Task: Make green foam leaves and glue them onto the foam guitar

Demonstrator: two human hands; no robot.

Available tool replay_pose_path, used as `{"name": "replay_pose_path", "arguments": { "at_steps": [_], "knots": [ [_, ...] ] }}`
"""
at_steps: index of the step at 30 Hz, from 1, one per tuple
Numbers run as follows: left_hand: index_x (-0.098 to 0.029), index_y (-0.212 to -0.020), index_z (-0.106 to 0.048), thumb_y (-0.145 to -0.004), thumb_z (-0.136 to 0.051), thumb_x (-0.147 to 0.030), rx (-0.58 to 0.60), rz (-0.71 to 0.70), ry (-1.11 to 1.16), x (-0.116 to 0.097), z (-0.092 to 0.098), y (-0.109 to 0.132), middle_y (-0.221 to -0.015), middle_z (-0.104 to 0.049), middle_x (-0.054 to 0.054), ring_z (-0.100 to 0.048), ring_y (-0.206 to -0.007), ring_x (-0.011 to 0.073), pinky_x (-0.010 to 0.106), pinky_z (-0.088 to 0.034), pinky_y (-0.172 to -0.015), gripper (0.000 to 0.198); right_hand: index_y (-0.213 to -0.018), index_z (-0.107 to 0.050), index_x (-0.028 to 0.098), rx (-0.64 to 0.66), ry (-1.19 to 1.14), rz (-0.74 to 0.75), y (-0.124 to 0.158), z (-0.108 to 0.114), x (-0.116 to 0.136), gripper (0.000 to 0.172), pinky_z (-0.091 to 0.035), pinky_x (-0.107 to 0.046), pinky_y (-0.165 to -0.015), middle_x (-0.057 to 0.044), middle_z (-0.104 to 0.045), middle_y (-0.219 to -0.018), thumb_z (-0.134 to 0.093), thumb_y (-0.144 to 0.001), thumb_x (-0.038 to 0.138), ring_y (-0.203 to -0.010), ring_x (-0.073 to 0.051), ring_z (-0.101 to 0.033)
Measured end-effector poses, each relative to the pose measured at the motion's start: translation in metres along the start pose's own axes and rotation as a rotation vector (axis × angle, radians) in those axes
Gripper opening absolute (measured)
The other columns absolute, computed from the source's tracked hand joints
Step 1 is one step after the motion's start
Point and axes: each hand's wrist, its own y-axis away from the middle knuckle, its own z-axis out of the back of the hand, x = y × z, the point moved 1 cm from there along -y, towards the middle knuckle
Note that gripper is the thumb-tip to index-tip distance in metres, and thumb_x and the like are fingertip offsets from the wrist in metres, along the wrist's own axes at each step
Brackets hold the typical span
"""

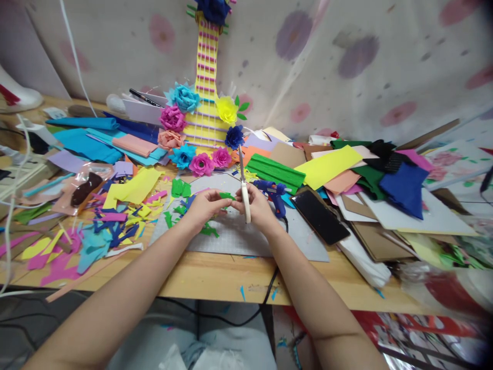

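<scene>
My left hand (208, 207) is closed on a small green paper piece (227, 196), pinched at the fingertips. My right hand (257, 204) has a pair of scissors with white handles (245, 201) in it, blades pointing up and away. The fingertips of both hands meet or nearly meet over the grey cutting mat (300, 241). Green paper scraps (181, 188) lie on the mat beside and below my left hand. Just past my right hand rests a blue glue gun (272, 191). Behind stands a yellow paper guitar (206, 103) bordered with paper flowers.
A black phone (320, 215) lies right of the mat. Colourful paper scraps (115, 221) cover the left side of the table. Folded crepe paper (275, 173) and cardboard sheets (379, 241) are piled at the right. A black cable (270, 288) hangs over the front edge.
</scene>
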Motion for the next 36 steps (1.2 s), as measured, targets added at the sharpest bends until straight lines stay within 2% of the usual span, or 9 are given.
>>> {"name": "replay_pose_path", "arguments": {
  "at_steps": [6,9,13,15,18,21,36],
  "knots": [
    [-0.013,-0.059,-0.058,-0.048,-0.077,-0.029,-0.063,0.006,0.005,0.001,0.003,-0.002,-0.058,-0.057,-0.001,-0.055,-0.055,0.0097,0.025,-0.048,-0.056,0.027,-0.079,-0.044,0.02,0.041,0.031,0.015,0.0,0.005,-0.006,0.041,-0.04,-0.026,-0.059,0.002,-0.052,-0.076,-0.07,-0.055,0.041,-0.067,-0.012,-0.05],
    [-0.013,-0.058,-0.057,-0.049,-0.076,-0.027,-0.112,-0.017,0.114,-0.002,0.006,-0.003,-0.057,-0.058,-0.001,-0.057,-0.058,0.0109,0.024,-0.048,-0.056,0.026,-0.082,-0.043,0.021,0.067,0.199,0.026,0.004,0.013,-0.005,0.037,-0.039,-0.027,-0.06,0.002,-0.05,-0.076,-0.064,-0.062,0.044,-0.066,-0.012,-0.047],
    [-0.012,-0.063,-0.059,-0.051,-0.075,-0.023,-0.142,-0.062,0.257,-0.009,0.01,-0.004,-0.065,-0.062,0.001,-0.06,-0.067,0.0122,0.025,-0.049,-0.064,0.023,-0.084,-0.042,0.021,0.274,0.479,-0.011,0.013,0.026,0.003,0.033,-0.035,-0.026,-0.059,0.003,-0.047,-0.074,-0.057,-0.069,0.046,-0.064,-0.011,-0.042],
    [-0.012,-0.065,-0.06,-0.052,-0.074,-0.022,-0.151,-0.072,0.296,-0.011,0.011,-0.004,-0.068,-0.063,0.002,-0.061,-0.07,0.0125,0.026,-0.05,-0.067,0.022,-0.083,-0.043,0.02,0.382,0.539,-0.027,0.016,0.029,0.006,0.032,-0.034,-0.025,-0.058,0.002,-0.047,-0.073,-0.056,-0.07,0.046,-0.065,-0.012,-0.042],
    [-0.012,-0.063,-0.059,-0.053,-0.074,-0.02,-0.156,-0.07,0.324,-0.011,0.011,-0.005,-0.066,-0.063,0.002,-0.061,-0.069,0.0121,0.026,-0.05,-0.069,0.02,-0.081,-0.044,0.019,0.449,0.57,-0.02,0.018,0.031,0.011,0.034,-0.032,-0.025,-0.058,0.002,-0.048,-0.072,-0.057,-0.069,0.047,-0.065,-0.012,-0.042],
    [-0.012,-0.06,-0.058,-0.053,-0.073,-0.018,-0.157,-0.06,0.337,-0.009,0.01,-0.005,-0.06,-0.061,0.0,-0.061,-0.066,0.0115,0.027,-0.05,-0.07,0.018,-0.081,-0.045,0.019,0.459,0.587,-0.017,0.018,0.031,0.012,0.036,-0.031,-0.024,-0.057,0.002,-0.048,-0.071,-0.057,-0.068,0.05,-0.065,-0.012,-0.041],
    [-0.01,-0.061,-0.061,-0.053,-0.073,-0.017,-0.146,-0.032,0.315,-0.009,0.008,-0.005,-0.062,-0.063,0.002,-0.059,-0.061,0.0097,0.027,-0.05,-0.069,0.015,-0.075,-0.049,0.018,0.405,0.564,-0.032,0.016,0.031,0.01,0.041,-0.026,-0.022,-0.053,0.003,-0.046,-0.064,-0.063,-0.062,0.053,-0.06,-0.011,-0.038]
  ]
}}
